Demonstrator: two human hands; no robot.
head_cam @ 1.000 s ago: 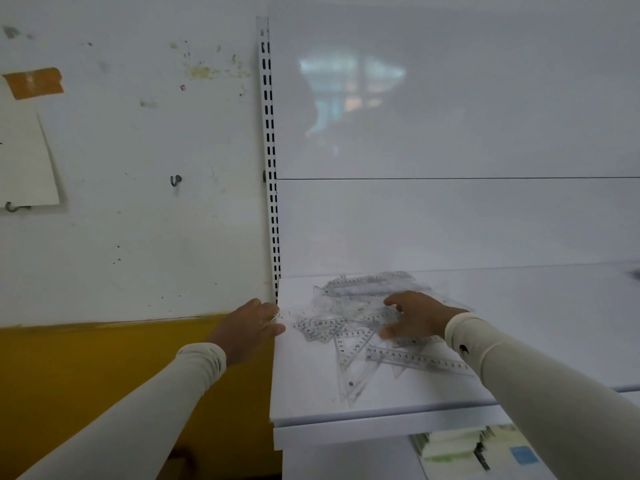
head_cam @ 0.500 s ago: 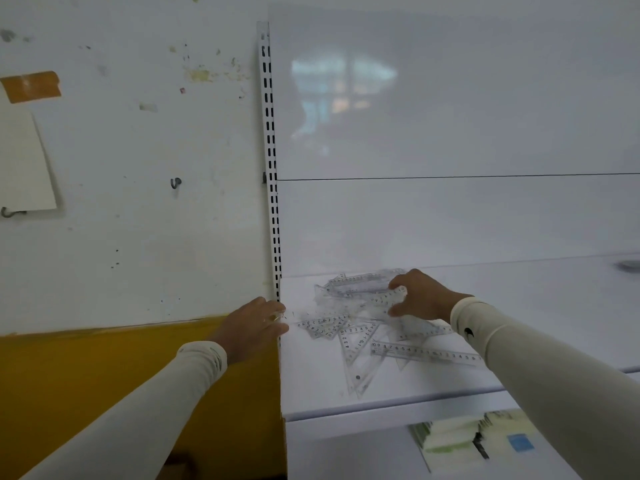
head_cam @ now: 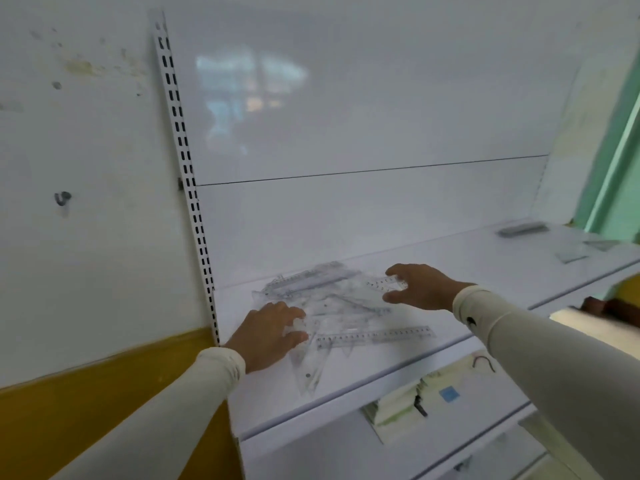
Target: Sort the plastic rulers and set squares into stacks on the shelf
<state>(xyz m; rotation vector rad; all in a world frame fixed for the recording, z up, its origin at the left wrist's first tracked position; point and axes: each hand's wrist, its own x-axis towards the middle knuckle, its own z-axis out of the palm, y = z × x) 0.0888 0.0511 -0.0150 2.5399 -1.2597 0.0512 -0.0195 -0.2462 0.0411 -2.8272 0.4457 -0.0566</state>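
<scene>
White shelf point(head_cam: 467, 271), clear rulers point(head_cam: 325, 299) heaped; white wall point(head_cam: 86, 237) left.

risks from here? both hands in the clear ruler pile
1. The clear pile is tangled, so the right hand lifting its ruler may drag others along.
2. One set square lies near the shelf front edge; the left hand could nudge it off.
</scene>
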